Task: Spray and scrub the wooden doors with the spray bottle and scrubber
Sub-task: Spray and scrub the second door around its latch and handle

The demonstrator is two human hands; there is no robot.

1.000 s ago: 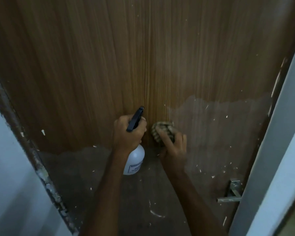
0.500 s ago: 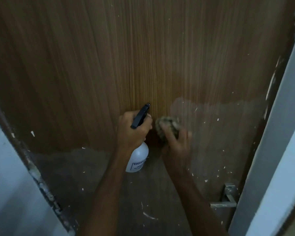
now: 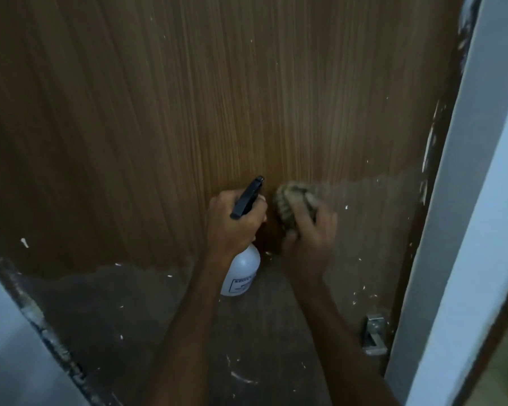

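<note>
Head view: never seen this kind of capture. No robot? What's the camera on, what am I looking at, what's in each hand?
No robot here: a person works with bare hands, and the one wide-angle camera sits on their head, looking forward and down. The surface filling the picture is a wooden door, speckled with white flecks and duller in its lower part. The left hand grips a white spray bottle with a black trigger head. The right hand presses a scrubber against the door. At lower right is a metal door handle, beside a pale door frame.
</note>
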